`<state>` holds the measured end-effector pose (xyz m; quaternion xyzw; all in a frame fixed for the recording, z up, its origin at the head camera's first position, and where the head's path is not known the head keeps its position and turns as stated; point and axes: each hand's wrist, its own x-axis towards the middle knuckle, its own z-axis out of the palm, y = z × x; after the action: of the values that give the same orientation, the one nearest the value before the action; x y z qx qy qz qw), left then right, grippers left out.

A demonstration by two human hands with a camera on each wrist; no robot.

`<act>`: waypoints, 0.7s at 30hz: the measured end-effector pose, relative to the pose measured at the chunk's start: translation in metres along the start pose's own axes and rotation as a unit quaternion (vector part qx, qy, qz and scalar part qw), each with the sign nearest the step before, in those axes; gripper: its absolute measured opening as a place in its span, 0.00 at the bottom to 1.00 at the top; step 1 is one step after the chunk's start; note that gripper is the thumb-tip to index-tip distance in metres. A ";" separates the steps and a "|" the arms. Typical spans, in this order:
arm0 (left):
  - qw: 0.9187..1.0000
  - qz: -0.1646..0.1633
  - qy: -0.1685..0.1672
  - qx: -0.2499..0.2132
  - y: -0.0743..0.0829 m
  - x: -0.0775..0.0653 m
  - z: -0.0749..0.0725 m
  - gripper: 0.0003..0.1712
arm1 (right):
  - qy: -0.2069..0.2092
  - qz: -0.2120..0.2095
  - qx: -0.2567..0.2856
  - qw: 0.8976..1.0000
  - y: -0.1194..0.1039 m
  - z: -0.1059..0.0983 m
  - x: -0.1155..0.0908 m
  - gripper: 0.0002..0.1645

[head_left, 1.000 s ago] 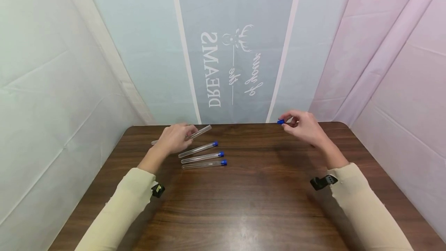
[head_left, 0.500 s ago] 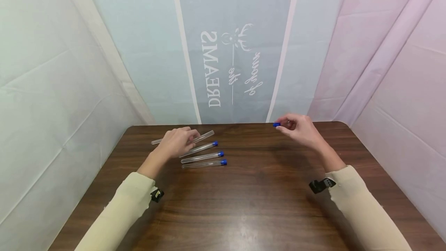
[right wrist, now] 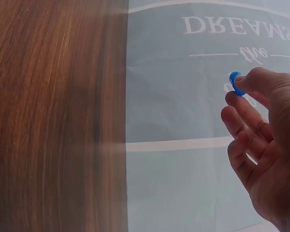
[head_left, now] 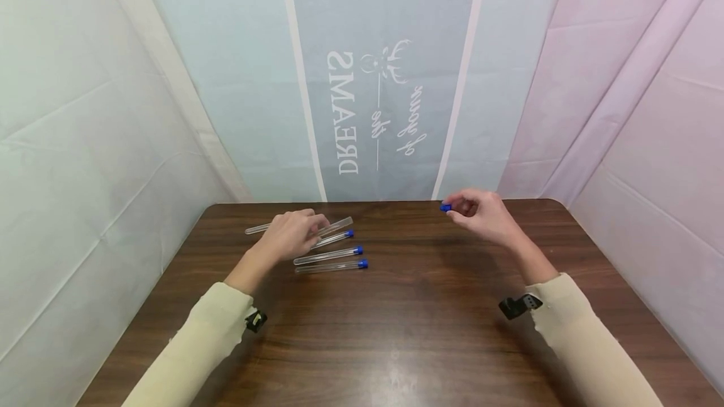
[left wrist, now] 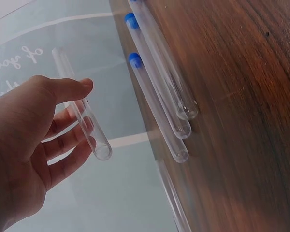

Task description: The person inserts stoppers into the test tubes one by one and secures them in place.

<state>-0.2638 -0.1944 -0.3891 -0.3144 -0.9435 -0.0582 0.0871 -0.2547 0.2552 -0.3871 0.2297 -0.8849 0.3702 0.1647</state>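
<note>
My left hand [head_left: 293, 235] holds an uncapped clear test tube [left wrist: 94, 130] between thumb and fingers, above the table's back left part. In the head view its open end [head_left: 342, 223] points right. At the back right, my right hand [head_left: 481, 213] pinches a small blue cap [right wrist: 237, 83] between thumb and fingertip, apart from the tube. Three test tubes with blue caps lie side by side just in front of the left hand; the nearest capped tube [head_left: 330, 267] shows whole, while the hand partly covers the farthest one.
Another clear tube [head_left: 257, 228] lies behind the left hand, partly hidden by it. The brown wooden table [head_left: 390, 331] ends at a grey-blue printed cloth [head_left: 379, 80]. White cloth walls stand on both sides.
The right hand has moved a little left and nearer with the blue cap. My left hand has shifted slightly right and nearer, carrying the uncapped tube.
</note>
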 end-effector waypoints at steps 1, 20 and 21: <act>1.000 0.003 0.001 0.001 0.001 0.000 0.000 0.14 | -0.002 -0.002 0.001 1.000 0.000 0.001 0.000 0.10; 0.999 0.043 0.018 -0.007 0.026 0.010 -0.004 0.14 | -0.036 0.009 0.036 0.999 -0.009 0.012 0.000 0.08; 0.999 0.044 0.019 -0.006 0.027 0.011 -0.003 0.14 | -0.038 0.012 0.038 0.998 -0.010 0.013 0.000 0.09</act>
<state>-0.2558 -0.1676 -0.3822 -0.3552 -0.9265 -0.0655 0.1053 -0.2513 0.2395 -0.3896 0.2391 -0.8785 0.3968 0.1170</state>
